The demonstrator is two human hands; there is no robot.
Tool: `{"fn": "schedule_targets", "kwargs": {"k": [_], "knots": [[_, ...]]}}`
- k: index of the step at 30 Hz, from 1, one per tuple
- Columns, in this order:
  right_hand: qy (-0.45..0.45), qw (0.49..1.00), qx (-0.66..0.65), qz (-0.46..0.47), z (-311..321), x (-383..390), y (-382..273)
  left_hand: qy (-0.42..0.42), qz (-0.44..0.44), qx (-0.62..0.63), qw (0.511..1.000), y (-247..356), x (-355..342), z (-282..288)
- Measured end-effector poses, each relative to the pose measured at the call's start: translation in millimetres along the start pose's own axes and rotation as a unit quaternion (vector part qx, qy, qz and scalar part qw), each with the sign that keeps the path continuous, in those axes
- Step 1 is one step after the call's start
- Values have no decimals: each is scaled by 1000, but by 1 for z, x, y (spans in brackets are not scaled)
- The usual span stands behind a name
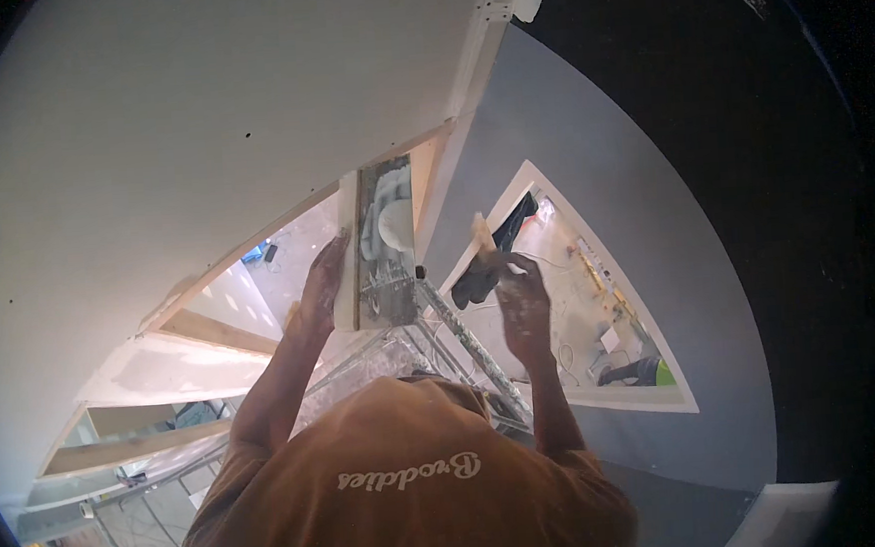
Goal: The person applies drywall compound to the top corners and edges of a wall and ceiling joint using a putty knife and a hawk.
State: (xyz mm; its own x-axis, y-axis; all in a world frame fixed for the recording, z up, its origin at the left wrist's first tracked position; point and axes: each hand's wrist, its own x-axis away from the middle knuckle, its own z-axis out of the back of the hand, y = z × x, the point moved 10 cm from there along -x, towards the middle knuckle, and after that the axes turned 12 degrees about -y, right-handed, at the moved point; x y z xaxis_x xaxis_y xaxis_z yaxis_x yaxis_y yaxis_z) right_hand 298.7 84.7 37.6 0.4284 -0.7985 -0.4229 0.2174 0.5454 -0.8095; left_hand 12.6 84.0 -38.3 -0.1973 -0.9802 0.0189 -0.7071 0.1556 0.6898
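My left hand (324,280) is wrapped round the side of a long mud pan (347,269) with a pale outer wall. Inside the pan's smeared grey interior lies a rounded lump of white filler (396,226). To the right of the pan, my right hand (521,293) is raised, dusted white and closed on a small pale-tipped hand tool (482,233). That tool sticks up from the fingers toward the pan without touching it; its exact kind is blurred.
A white plasterboard surface (178,119) fills the upper left, with wood-edged openings below it. A grey wall (631,161) with a triangular opening (686,399) stands to the right. Beneath me is a plaster-spattered metal frame (472,347); cables and tools lie on the floor far below.
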Motion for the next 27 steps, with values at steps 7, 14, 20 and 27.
{"fn": "schedule_targets", "kwargs": {"k": [7,14,20,27], "knots": [[13,778,-557,-290,-37,56,52,82,-99,-129,983,25,-6,10],[0,761,-548,-346,-78,62,67,66,-141,-181,971,20,-8,-3],[0,766,-539,-350,-73,43,60,77,-99,-197,972,1,-7,16],[-11,688,-674,-267,-69,35,76,-10,-61,-45,997,4,-6,4]]}}
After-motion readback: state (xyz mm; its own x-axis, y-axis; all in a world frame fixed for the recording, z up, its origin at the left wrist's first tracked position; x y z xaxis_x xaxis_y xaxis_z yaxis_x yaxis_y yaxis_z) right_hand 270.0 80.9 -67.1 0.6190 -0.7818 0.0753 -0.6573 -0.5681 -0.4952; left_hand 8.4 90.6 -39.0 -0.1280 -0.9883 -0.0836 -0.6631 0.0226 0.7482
